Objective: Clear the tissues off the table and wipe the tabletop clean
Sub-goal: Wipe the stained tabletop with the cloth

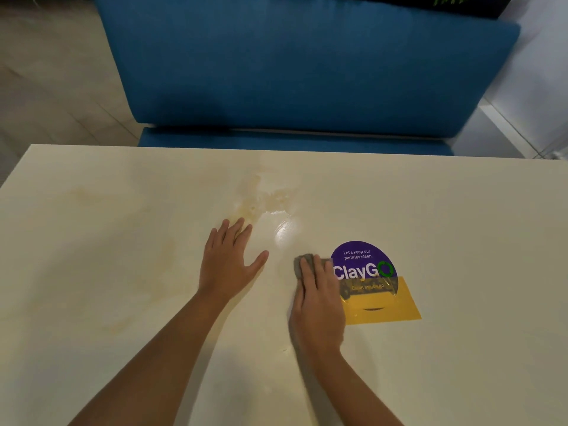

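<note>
Two bare forearms were seen entering from the bottom edge of the frame and reaching up across a pale cream surface that filled the lower half of the picture. Right of centre, the right hand was laid palm down on a small grey cloth. Its fingers were stretched out close together over the cloth and pressed it flat against the surface, not curled round it. Only the top and left edge of the cloth were left showing beyond the fingertips. The cloth's right edge was met by the left rim of a round sticker, purple above and yellow below, on which "ClayGo" and "Let's keep our pantries clean" could be read.

Just left of centre, the left hand was rested flat on the surface, with its fingers straight and spread, the thumb held out to the right, and nothing gripped. The two hands were kept apart by a strip of bare surface.

Above the left hand's fingertips, a bright patch of reflected light was seen, and beyond it a yellowish-brown stain. Past the far edge of the surface, a blue padded seat was placed across the upper middle. Light floor was shown at the upper left.
</note>
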